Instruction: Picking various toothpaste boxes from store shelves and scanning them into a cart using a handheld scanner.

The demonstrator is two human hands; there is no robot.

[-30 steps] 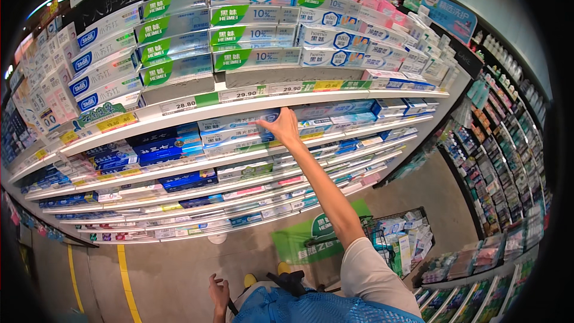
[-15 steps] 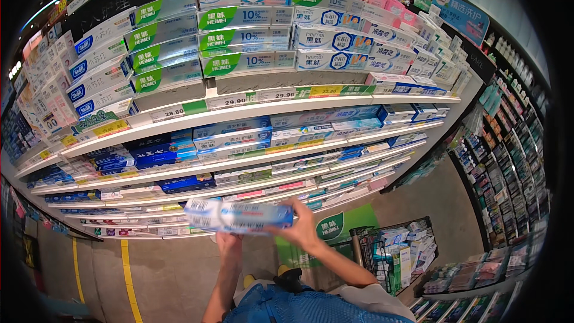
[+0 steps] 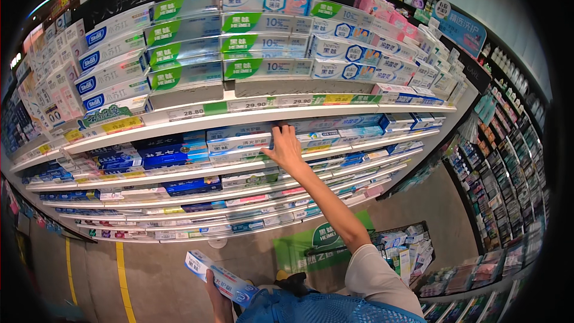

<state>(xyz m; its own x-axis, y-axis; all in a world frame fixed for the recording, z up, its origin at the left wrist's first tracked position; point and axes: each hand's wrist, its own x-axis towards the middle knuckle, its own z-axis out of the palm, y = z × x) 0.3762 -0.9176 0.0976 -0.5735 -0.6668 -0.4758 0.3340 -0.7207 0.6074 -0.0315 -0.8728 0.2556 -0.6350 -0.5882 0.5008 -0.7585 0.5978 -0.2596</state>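
Observation:
My left hand, low in front of my body, is closed around a long white and blue toothpaste box, held tilted. My right arm reaches up to the shelf just under the price-tag ledge. There my right hand grips the right end of a white and blue toothpaste box in a stack. Its thumb lies at the front and its fingers curl over the top, their tips partly hidden in shadow. Dark blue toothpaste boxes are stacked left of it.
The top shelf edge juts out above my right hand. Rows of toothpaste boxes stand on it. Lower shelves hold more boxes. Several boxes lie in a cart at right, beside a green floor sign. Yellow lines mark the floor.
Both hands were on the toothpaste box in front of the shelves. My right hand has let go and moved up to the shelf stack; my left hand has lowered the box towards my body.

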